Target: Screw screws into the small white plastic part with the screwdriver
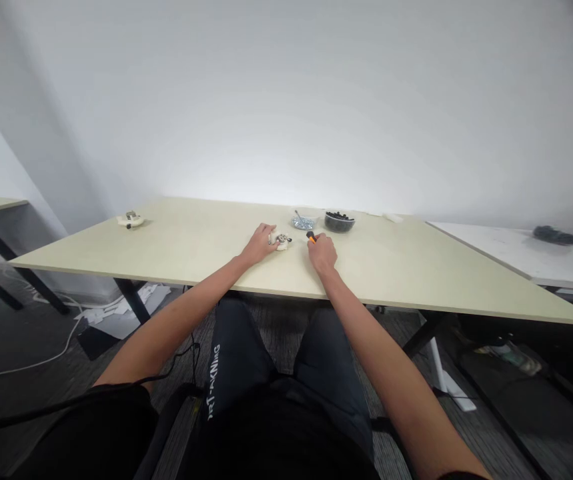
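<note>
My left hand (260,245) is closed around the left side of a small cream-coloured part (282,245) with metal and dark pieces on its face. The part rests at the table's middle, near the front edge. To its right, my right hand (323,253) grips an orange and black screwdriver (311,237), its handle showing above the fist. The screwdriver's tip points left towards the part and looks apart from it; the shaft is too faint to make out well.
Behind my hands stand a clear tub of small silvery screws (303,223) and a clear bowl of black pieces (339,222). A similar cream part (131,219) lies at the table's far left. The pale table (191,230) backs onto a white wall.
</note>
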Available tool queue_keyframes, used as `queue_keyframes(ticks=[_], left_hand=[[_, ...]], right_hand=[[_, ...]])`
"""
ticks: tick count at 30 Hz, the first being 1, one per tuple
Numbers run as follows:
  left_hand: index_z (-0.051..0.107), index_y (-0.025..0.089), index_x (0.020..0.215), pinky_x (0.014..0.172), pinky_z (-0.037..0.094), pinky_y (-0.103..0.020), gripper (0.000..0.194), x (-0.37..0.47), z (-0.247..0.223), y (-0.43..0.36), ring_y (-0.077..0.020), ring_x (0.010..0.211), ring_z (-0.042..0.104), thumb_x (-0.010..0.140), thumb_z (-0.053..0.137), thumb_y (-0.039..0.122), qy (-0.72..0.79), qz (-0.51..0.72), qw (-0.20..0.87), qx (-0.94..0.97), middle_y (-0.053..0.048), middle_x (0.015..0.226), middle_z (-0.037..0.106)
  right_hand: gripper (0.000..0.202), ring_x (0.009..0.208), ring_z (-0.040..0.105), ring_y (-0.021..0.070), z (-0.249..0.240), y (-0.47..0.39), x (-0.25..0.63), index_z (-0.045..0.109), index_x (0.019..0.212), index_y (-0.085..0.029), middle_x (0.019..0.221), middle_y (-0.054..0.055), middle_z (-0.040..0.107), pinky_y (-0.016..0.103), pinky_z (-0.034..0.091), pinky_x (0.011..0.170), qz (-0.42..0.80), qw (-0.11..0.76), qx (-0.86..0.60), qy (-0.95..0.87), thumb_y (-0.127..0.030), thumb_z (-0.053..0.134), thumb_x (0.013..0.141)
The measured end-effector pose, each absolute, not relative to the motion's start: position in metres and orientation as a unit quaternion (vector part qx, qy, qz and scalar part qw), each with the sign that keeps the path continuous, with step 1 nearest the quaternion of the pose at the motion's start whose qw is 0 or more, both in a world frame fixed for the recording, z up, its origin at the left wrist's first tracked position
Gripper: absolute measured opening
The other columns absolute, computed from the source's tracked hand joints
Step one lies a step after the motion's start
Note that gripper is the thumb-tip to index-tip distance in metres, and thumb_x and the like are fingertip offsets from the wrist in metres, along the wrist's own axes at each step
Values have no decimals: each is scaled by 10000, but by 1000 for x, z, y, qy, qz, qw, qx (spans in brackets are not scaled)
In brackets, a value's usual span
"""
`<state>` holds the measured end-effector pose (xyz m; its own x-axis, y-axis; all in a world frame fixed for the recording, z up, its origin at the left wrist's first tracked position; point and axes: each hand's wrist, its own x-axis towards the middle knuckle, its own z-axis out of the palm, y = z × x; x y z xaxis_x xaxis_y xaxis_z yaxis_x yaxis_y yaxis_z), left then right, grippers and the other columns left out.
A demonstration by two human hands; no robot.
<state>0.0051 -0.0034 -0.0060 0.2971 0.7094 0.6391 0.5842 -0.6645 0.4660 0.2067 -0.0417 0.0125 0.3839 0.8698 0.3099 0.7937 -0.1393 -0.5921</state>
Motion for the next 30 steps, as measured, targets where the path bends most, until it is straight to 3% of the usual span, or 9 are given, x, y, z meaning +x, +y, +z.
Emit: queue_keyframes(ticks=[5, 8, 11, 15, 20, 26, 30], left_hand=[[482, 162, 1193, 967, 456, -354, 460, 5, -6, -2, -198, 1056, 532, 774, 656, 240, 395, 436, 81, 805, -92, 1160, 467], [460, 157, 1171, 966, 450, -364, 461, 5, -5, -4, -208, 1062, 523, 764, 662, 237, 392, 429, 78, 810, -102, 1174, 456], [418, 164, 1200, 940, 453, -371, 484, 7, -3, -8, -216, 1048, 530, 783, 643, 268, 387, 409, 78, 823, -109, 1193, 466], [358, 183, 1269, 883, 463, -359, 505, 8, 0, -16, -213, 995, 563, 819, 576, 252, 378, 391, 73, 836, -116, 1228, 495], [318, 205, 1299, 814, 478, -329, 538, 10, -1, -19, -179, 871, 584, 815, 552, 223, 381, 362, 65, 848, -105, 1212, 496], [324, 139, 1292, 1016, 416, -405, 569, 7, -7, -4, -246, 1156, 489, 761, 521, 83, 399, 457, 12, 795, -147, 1250, 393], [247, 134, 1395, 1021, 423, -428, 739, 4, -7, 0, -241, 1133, 500, 711, 486, -10, 431, 515, 15, 741, -160, 1260, 351]], right_hand=[[257, 737, 624, 177, 10, -38, 204, 556, 1031, -145, 956, 93, 652, 257, 463, 637, 153, 457, -682, -549, -287, 573, 817], [201, 537, 575, 126, 9, -38, 200, 563, 974, -152, 809, 45, 637, 222, 427, 504, 238, 470, -637, -563, -264, 563, 807], [146, 462, 538, 121, 9, -41, 196, 564, 848, -159, 628, 2, 559, 212, 398, 452, 274, 470, -614, -571, -301, 531, 839], [272, 448, 529, 132, 10, -43, 193, 550, 740, -171, 515, -23, 473, 213, 383, 441, 285, 486, -609, -559, -411, 526, 865], [294, 502, 550, 142, 12, -45, 191, 607, 826, -167, 588, -1, 542, 219, 404, 464, 279, 495, -600, -563, -442, 514, 877], [306, 774, 630, 193, 12, -47, 190, 652, 1003, -173, 870, 81, 674, 247, 447, 647, 118, 414, -661, -614, -406, 480, 905], [292, 858, 624, 219, 12, -48, 189, 669, 978, -165, 966, 115, 677, 261, 414, 677, 41, 337, -677, -652, -386, 496, 896]])
